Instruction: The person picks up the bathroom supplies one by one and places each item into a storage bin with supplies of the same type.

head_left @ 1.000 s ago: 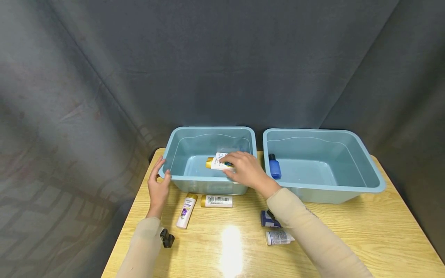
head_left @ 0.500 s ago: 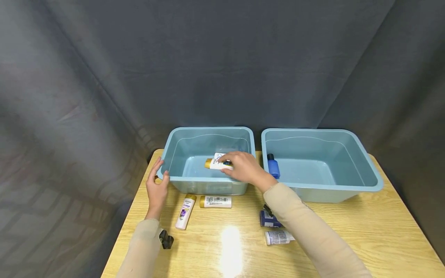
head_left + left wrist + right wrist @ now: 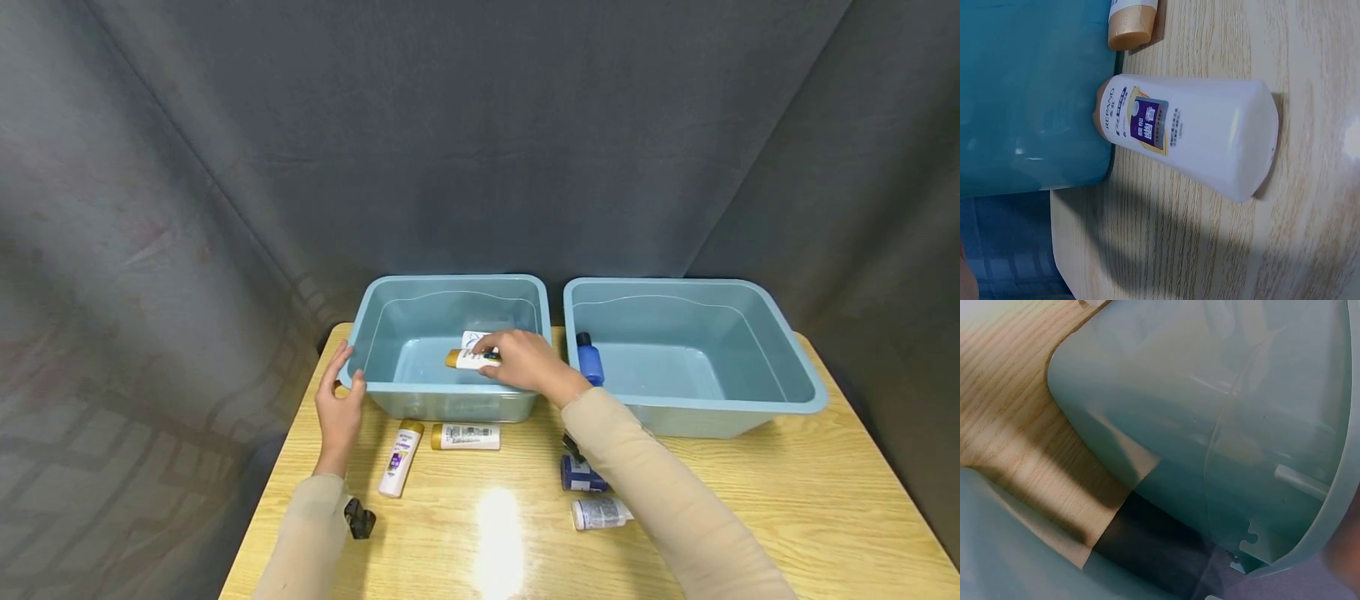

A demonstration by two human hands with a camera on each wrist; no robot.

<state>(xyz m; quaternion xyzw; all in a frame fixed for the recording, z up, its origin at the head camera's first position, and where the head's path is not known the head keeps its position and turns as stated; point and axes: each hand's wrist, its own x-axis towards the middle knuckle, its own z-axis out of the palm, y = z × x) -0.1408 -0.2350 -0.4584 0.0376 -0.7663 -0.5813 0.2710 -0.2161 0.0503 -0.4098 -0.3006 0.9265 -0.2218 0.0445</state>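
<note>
Step in hand: the right hand (image 3: pixel 525 362) was down inside the left bin (image 3: pixel 390 398), fingers curled over a white gold-capped bottle (image 3: pixel 467 359) lying on the bin floor. It looked like the placing step.
Left hand: the left hand (image 3: pixel 339 407) rested on the bin's near-left corner, thumb over the rim, fingers relaxed, gripping nothing.
Next move, I'd judge: let go cleanly and lift clear of the wall.
Head view only: the right bin (image 3: pixel 780 398) held a blue bottle (image 3: pixel 590 360).
Left wrist view only: the purple-labelled white bottle (image 3: pixel 1191 131) lay with its cap touching the bin wall.
Right wrist view: only bin walls; fingers hidden.
</note>
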